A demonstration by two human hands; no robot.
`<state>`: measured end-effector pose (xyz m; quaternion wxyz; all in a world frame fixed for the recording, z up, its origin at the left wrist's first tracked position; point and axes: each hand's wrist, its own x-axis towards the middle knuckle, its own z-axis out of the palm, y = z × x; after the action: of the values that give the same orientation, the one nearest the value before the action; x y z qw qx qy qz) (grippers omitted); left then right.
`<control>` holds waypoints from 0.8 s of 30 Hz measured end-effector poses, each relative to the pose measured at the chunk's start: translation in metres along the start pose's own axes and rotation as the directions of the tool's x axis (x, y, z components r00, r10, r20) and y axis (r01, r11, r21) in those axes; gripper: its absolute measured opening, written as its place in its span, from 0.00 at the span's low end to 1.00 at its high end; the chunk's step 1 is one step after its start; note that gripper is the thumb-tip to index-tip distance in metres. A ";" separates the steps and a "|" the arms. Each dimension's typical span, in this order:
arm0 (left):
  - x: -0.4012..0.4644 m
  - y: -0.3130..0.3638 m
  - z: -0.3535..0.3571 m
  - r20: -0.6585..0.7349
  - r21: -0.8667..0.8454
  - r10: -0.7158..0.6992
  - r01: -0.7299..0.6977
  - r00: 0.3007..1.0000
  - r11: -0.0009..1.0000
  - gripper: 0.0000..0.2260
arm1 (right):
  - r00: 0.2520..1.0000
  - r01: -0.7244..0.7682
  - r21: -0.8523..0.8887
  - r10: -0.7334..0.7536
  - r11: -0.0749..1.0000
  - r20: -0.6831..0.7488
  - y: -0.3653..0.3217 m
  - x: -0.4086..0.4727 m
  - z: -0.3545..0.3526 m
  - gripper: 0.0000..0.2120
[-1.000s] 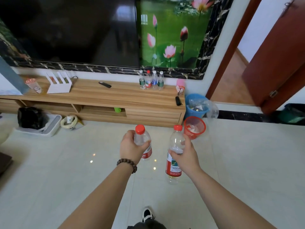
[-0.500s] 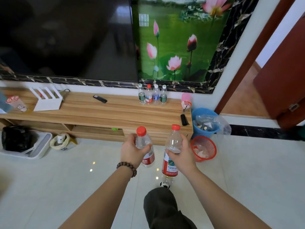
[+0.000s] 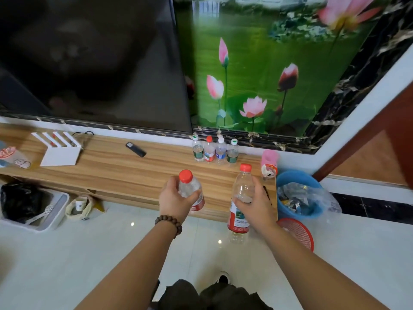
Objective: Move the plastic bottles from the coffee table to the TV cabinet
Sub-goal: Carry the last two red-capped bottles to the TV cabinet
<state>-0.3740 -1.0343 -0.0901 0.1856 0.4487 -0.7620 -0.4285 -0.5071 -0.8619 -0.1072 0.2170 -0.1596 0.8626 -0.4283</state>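
Observation:
My left hand [image 3: 176, 201] grips a small clear bottle with a red cap [image 3: 190, 189], held upright. A taller clear bottle with a red cap and red label [image 3: 240, 204] stands upright in my right hand [image 3: 254, 203]. Both bottles hang over the front edge of the wooden TV cabinet [image 3: 125, 171]. Several small bottles [image 3: 214, 151] stand in a row at the back of the cabinet top, below the lotus picture. The coffee table is out of view.
On the cabinet lie a black remote [image 3: 135, 149], a white rack [image 3: 59, 148], a cup [image 3: 13, 156] and a pink container [image 3: 269, 162]. A blue bin [image 3: 298, 193] and red basket [image 3: 297, 233] sit on the floor at right. The TV [image 3: 89, 63] hangs above.
I have walked closer to the cabinet; it now fills more of the view. Both hands still hold their bottles, now over the cabinet's front edge instead of over the floor.

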 end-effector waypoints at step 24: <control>0.266 -0.219 0.192 -0.032 -0.019 0.173 -0.174 0.984 0.985 0.23 | 0.959 0.229 0.218 -0.182 0.949 -0.216 0.156 0.270 0.239 0.40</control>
<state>-0.5277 -1.2151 -0.4047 0.2387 0.3851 -0.7906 -0.4120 -0.6295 -1.0555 -0.4265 0.1041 -0.1792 0.7998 -0.5633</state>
